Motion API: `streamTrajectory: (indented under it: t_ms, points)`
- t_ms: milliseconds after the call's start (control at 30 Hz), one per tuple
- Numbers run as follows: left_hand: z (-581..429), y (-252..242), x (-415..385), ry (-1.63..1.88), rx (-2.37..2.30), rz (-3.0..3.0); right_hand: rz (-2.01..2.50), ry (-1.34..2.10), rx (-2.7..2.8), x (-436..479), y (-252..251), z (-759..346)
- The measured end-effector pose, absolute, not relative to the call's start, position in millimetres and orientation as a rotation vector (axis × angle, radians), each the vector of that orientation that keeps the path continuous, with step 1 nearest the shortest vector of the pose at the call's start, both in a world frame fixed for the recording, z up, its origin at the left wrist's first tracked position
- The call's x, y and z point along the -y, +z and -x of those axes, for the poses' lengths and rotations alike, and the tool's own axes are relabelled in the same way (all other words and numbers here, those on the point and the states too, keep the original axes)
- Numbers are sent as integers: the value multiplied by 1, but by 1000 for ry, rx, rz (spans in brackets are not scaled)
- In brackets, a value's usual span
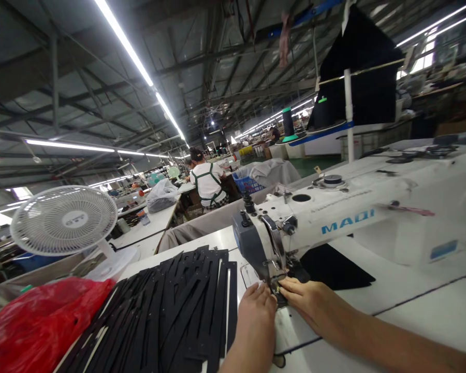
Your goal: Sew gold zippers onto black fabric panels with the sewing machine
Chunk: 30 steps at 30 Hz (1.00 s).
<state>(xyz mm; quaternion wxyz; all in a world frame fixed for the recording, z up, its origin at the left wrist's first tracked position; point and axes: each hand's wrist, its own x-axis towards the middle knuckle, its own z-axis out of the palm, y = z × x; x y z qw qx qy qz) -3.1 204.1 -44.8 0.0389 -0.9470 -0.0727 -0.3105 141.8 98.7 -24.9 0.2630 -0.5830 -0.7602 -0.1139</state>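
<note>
A white sewing machine (334, 212) stands in front of me, its needle area low at the centre. My left hand (257, 311) is at the near left of the presser foot, fingers bent and close together. From the right, my right hand (308, 299) reaches in with its fingertips pressed down beside the foot. Between the fingertips a small dark fabric piece (281, 298) shows, mostly hidden by the hands and the foot. Behind my right hand, a larger black fabric panel (334, 265) lies flat under the machine arm.
Many black strips (171, 311) lie heaped left of my hands. Beyond them are a red plastic bag (42, 321) and a white fan (66, 220). A black thread cone (288, 124) stands above the machine. A person in a white top (208, 181) sits farther off.
</note>
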Motion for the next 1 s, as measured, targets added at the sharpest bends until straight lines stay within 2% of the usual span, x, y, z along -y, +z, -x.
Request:
streamTrajectory:
  t_ms: [467,1000]
  points:
    - [3,-46,-207,-954,240,2895,1551,-290,2001,-94,-20,-141]
    - [5,-16,-201,-876,119,2931,1672,-220,2092,-95,-15,-141]
